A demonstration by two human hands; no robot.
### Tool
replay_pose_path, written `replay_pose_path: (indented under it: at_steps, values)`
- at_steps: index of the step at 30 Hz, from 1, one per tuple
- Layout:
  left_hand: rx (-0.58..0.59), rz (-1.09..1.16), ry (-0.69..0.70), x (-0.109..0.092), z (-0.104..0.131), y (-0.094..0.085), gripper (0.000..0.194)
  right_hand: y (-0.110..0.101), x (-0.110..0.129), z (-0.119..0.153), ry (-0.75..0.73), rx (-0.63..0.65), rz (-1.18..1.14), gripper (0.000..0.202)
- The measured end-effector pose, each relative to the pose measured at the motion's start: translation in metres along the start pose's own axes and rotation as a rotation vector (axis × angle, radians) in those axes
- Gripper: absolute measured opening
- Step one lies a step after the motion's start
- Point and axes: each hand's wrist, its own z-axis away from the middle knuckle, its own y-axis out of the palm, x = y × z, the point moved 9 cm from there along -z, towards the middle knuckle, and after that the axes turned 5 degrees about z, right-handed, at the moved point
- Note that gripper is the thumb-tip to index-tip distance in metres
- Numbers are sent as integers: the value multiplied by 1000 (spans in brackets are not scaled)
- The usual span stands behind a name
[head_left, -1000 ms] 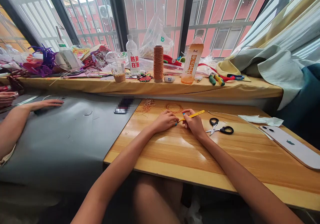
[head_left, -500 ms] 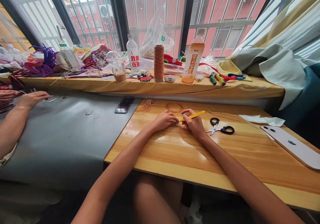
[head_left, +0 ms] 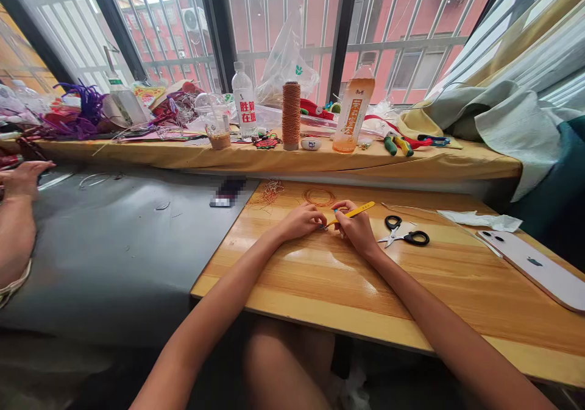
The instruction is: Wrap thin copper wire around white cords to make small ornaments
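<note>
Yellow tweezers (head_left: pixel 361 209) sit in the grip of my right hand (head_left: pixel 351 222), their tip pointing left toward my other fingertips. My left hand (head_left: pixel 303 220) rests on the wooden board (head_left: pixel 292 276) with its fingers pinched on a small bluish piece (head_left: pixel 323 227), too tiny to make out. The tweezer tip meets or nearly meets that piece. Just behind the hands lies a coil of orange wire or cord (head_left: pixel 319 197). Scissors with black handles (head_left: pixel 404 233) lie partly open to the right of my right hand.
Loose orange threads (head_left: pixel 270 194) lie at the board's back left. A phone (head_left: pixel 534 264) and a white tissue (head_left: pixel 479 220) are on the right. Along the sill stand a thread spool (head_left: pixel 291 117) and a tea bottle (head_left: pixel 354 114). A co-worker's hand (head_left: pixel 22 178) is at far left.
My hands and the tweezers stay almost in place, with only a slight shift at the fingertips. The co-worker's hand at far left has drawn back to the left.
</note>
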Motion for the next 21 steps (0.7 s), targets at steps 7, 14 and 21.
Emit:
replay_pose_path:
  at_steps: [7,14,21]
  values:
    - [-8,4,-10,-1,1,-1,17,-2,-2,0,7,-15,-9,16]
    - [-17,-15,-4,-2,1,-1,17,-1,0,1,27,-3,-21,18]
    - [-19,-18,-4,-3,1,-1,18,-1,-3,0,39,-15,-14,15]
